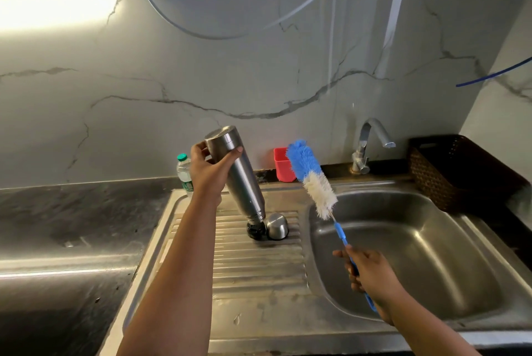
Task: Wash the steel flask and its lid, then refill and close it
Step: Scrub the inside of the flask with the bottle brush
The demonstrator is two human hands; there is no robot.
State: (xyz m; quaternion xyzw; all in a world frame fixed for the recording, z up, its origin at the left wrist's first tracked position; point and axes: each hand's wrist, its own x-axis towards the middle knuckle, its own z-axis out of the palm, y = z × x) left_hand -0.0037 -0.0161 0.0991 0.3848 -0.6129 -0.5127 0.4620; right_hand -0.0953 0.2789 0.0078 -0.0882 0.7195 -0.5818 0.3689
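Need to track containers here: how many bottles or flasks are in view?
2. The steel flask is upside down in the left hand over the draining board; a plastic bottle stands behind that hand, partly hidden.

No legible text; plastic bottle (184, 172) label unreadable.

The flask (240, 175) is brushed steel with a soft sheen, like its lid (277, 225). The brush (312, 180) has fluffy blue and white bristles on a smooth blue plastic handle. The sink (408, 255) is scuffed, dull steel; the wall (201, 73) is glossy veined marble.
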